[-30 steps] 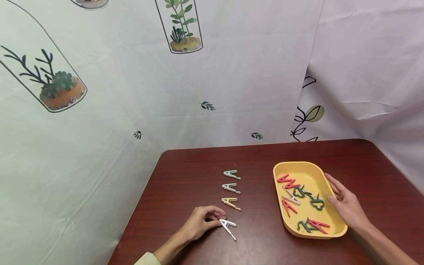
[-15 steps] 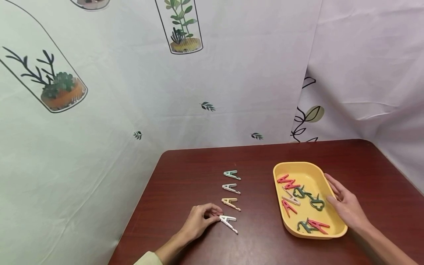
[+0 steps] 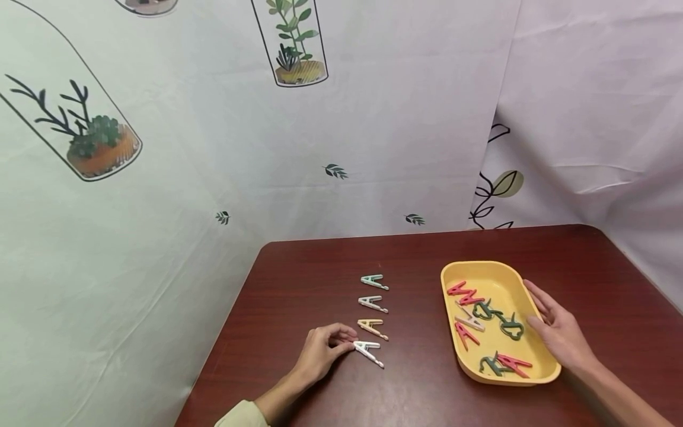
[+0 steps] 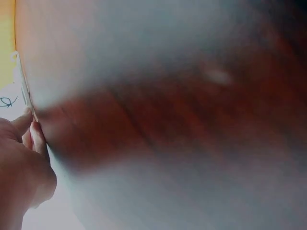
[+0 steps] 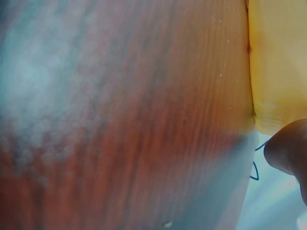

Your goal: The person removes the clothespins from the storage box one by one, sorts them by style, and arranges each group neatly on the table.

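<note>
My left hand [image 3: 322, 354] pinches the end of a white clothespin [image 3: 369, 353] between thumb and fingertips, low over the table. In the left wrist view the same hand [image 4: 26, 153] sits at the left edge with the pale clothespin [image 4: 24, 84] at its fingertips. Just beyond it, a cream clothespin [image 3: 373, 327], a whitish one [image 3: 372, 303] and a mint green one [image 3: 374, 280] lie in a column. My right hand [image 3: 562, 335] holds the right side of a yellow tray [image 3: 504, 273], thumb at the rim and fingers along the outer wall.
Inside the tray lie several red clothespins [image 3: 465, 335], a pale pink one [image 3: 471, 320] and several dark green clips [image 3: 511, 328]. The dark red-brown table [image 3: 411, 379] ends at the back against a printed white cloth [image 3: 373, 118].
My left hand has slid the white clothespin away from me, closer to the cream one, and its leg has swung slightly. The right hand and the tray stay in place.
</note>
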`<action>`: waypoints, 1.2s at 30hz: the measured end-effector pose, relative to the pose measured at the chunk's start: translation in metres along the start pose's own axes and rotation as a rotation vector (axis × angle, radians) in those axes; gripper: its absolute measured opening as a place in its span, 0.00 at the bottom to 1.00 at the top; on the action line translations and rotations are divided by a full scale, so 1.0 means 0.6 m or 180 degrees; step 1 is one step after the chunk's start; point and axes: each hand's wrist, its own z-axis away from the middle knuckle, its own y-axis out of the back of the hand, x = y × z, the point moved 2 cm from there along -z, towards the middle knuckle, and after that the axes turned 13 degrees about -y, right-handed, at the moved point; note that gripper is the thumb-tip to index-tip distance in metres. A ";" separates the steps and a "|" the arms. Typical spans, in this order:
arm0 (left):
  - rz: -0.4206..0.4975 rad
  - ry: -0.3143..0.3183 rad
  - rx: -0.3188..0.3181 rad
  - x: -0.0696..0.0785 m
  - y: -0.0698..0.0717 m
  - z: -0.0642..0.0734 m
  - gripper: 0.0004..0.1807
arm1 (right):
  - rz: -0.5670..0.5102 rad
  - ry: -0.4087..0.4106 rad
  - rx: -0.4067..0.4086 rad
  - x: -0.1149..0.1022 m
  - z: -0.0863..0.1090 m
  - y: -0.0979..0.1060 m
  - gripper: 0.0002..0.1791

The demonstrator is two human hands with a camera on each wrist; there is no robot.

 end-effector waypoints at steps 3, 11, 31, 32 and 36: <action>0.0025 0.0024 -0.0007 0.000 -0.001 0.000 0.10 | -0.0014 0.0006 -0.0011 0.001 -0.001 0.000 0.38; 0.0063 0.0016 -0.0029 0.000 0.000 0.002 0.12 | -0.0035 0.0002 -0.0019 -0.001 -0.001 0.001 0.39; -0.0094 0.0068 0.0094 0.002 0.052 -0.045 0.11 | -0.0021 -0.0008 0.0003 0.000 0.000 -0.001 0.38; -0.0098 0.0096 0.0182 0.003 0.055 -0.053 0.12 | -0.0009 -0.0005 0.0006 -0.001 0.000 -0.001 0.38; 0.0078 0.0195 0.0521 0.010 0.060 -0.091 0.15 | 0.0005 0.0008 0.0017 0.000 0.001 -0.001 0.37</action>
